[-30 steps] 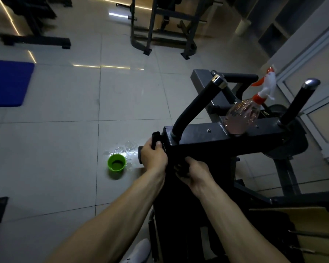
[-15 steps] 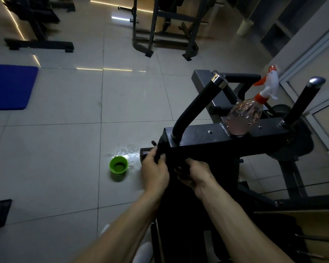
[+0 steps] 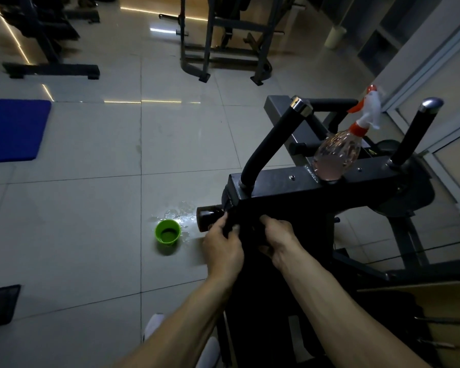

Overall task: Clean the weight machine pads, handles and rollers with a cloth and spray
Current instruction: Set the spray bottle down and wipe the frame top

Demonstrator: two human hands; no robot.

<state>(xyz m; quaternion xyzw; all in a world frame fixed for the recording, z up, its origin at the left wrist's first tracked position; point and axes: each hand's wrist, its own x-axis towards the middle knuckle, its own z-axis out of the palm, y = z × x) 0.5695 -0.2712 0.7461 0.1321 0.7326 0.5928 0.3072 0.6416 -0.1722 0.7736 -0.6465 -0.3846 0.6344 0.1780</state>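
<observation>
A blue mat (image 3: 14,130) lies at the left edge of the frame on the tiled floor (image 3: 91,208). Nearer the middle a green cup (image 3: 168,235) stands upright just beside a small puddle (image 3: 181,215). Right of it, the weight machine (image 3: 276,187) fills the right half, with a short dark roller (image 3: 206,217) jutting from its left end. The left hand (image 3: 223,248) is at that end, its grip pinching what looks like a dark cloth (image 3: 230,221) against the frame's corner. The right hand (image 3: 276,240) is just beside it, fingers bent into the shadow under the beam; I cannot tell what its grip closes on. A curved handle (image 3: 271,144) rises above. The spray bottle (image 3: 337,155) stands on the beam, between that handle and a straight handle (image 3: 414,134).
</observation>
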